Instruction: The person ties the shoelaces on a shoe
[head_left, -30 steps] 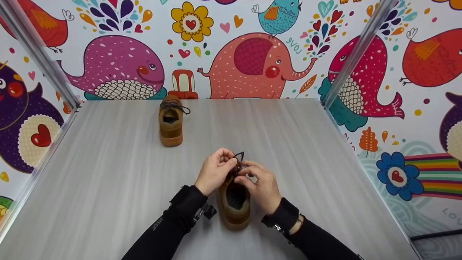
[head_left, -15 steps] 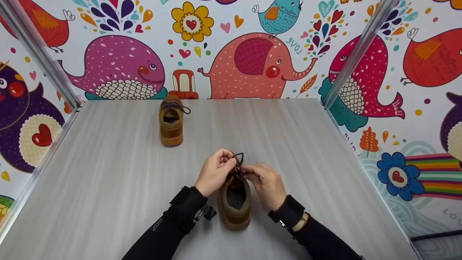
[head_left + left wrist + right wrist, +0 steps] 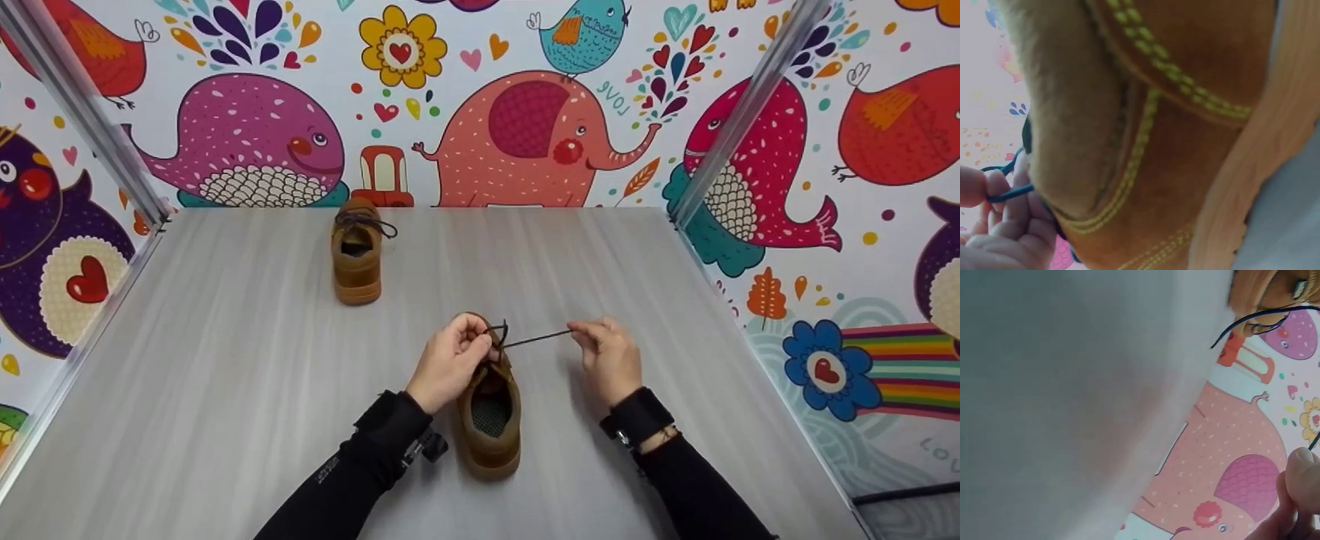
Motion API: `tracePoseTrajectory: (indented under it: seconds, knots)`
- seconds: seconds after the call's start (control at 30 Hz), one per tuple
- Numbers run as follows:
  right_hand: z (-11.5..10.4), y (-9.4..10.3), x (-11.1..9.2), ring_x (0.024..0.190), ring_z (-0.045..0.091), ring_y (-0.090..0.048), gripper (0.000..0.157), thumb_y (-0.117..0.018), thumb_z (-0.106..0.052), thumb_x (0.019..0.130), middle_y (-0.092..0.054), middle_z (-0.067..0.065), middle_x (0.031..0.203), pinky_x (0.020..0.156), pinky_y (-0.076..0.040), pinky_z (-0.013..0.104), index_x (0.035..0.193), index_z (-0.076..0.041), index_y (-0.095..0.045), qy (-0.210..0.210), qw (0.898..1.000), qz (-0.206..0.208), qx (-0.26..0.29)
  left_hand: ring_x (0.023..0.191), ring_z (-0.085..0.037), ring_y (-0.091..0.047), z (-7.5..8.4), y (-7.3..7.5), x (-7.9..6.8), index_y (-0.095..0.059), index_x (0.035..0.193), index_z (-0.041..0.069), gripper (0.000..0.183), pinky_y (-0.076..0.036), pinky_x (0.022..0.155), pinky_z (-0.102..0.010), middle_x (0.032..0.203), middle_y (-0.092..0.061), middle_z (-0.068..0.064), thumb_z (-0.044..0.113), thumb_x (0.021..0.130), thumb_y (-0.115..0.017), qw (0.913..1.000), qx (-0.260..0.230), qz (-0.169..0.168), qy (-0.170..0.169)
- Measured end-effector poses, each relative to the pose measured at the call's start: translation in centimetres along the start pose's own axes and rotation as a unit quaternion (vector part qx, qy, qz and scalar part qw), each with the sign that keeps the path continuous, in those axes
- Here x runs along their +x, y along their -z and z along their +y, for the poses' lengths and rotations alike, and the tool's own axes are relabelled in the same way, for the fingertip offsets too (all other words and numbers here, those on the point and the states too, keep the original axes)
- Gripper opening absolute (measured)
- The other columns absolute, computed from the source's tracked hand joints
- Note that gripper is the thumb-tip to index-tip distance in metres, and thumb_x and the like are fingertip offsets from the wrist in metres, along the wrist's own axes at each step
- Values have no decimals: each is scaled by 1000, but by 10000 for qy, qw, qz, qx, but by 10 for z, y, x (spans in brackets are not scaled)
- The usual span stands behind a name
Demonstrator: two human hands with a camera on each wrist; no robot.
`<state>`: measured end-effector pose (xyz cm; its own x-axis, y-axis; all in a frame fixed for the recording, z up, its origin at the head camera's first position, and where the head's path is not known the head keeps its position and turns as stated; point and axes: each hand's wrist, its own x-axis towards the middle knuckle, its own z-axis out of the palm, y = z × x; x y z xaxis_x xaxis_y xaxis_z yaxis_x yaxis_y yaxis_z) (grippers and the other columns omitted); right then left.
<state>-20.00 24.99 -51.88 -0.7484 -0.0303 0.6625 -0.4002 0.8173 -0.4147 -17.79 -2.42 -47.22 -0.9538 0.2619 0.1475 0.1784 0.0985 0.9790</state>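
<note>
A brown shoe (image 3: pixel 489 454) with dark laces stands on the table, heel toward me. Over its lacing my left hand (image 3: pixel 442 367) pinches a small loop of dark lace between thumb and finger; the left wrist view shows the pinched lace (image 3: pixel 1012 193) beside the shoe's padded collar (image 3: pixel 1067 140). Off to the right, my right hand (image 3: pixel 613 361) pinches the far part of a shoelace (image 3: pixel 536 339), which runs taut back to the shoe. In the right wrist view a loose lace end (image 3: pixel 1264 313) hangs near the shoe. My left fingers hide part of the lacing.
Another brown shoe (image 3: pixel 357 281), its laces tied in a bow, stands at the back left by the printed wall (image 3: pixel 517 142). Metal posts (image 3: pixel 739 120) rise at the table's back corners. The pale wood-grain table (image 3: pixel 247 360) extends around both shoes.
My right hand has moved from the lacing out to the right, drawing a length of lace straight. The left hand has stayed nearly in place, still pinching the loop.
</note>
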Motion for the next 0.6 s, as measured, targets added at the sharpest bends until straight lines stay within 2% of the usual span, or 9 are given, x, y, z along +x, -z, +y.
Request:
tracePoseTrajectory:
  seconds: [0.07,0.17,0.27,0.33,0.4,0.47,0.5,0.6]
  knots:
    - [4,2,-2,76,26,-72,14,-84,0,88,-74,9,85,69,-59,44,100,-7,-85,-142,9998,-115,-5,90,-16,-69,1,-1,-1,-62,105,-2,11,-52,78,-22,103,-72,-19,6,105,-55,10000,-3,24,-69]
    - [9,3,-2,78,27,-72,12,-84,-1,88,-75,9,86,72,-58,45,99,-7,-85,-277,9994,-187,-31,93,-17,-59,2,-1,-2,-59,95,-3,12,-45,83,-25,105,-63,-18,2,101,-49,9993,-299,-79,-227]
    - [14,6,-2,79,29,-71,11,-84,-1,88,-76,10,87,74,-57,47,98,-6,-84,-443,9985,-327,-41,97,-20,-55,5,6,-6,-61,92,-3,20,-44,88,-29,106,-62,-13,5,100,-44,9936,-1080,-314,-27]
    - [18,9,-3,82,30,-72,11,-83,-1,89,-77,11,89,76,-57,48,98,-6,-84,-568,9971,-509,-65,99,-21,-58,7,15,-10,-58,89,0,27,-46,92,-32,102,-63,-7,9,105,-39,9876,-1520,-369,153]
    - [23,12,-3,85,31,-72,10,-83,-1,89,-78,11,91,78,-57,49,98,-6,-84,-710,9944,-769,-109,97,-21,-60,9,26,-15,-57,86,7,34,-49,92,-33,101,-67,-5,17,111,-36,9816,-1863,-225,368]
    - [26,16,-3,87,32,-74,9,-83,-1,89,-79,11,92,83,-58,50,97,-5,-84,-745,9917,-1038,-134,93,-20,-60,10,40,-22,-51,82,11,38,-50,89,-32,99,-67,-4,20,115,-35,9787,-2010,30,424]
    - [29,18,-3,89,32,-75,8,-83,-1,89,-80,10,93,88,-59,51,96,-5,-84,-728,9899,-1208,-122,90,-19,-60,9,48,-26,-53,83,11,39,-50,86,-32,97,-68,-3,21,116,-35,9770,-2071,189,476]
    - [33,24,-2,90,31,-76,8,-83,0,89,-81,9,93,90,-60,50,94,-6,-84,-633,9818,-1791,22,83,-16,-60,1,73,-40,-64,91,8,36,-51,79,-28,93,-69,-2,19,116,-41,9718,-2134,735,683]
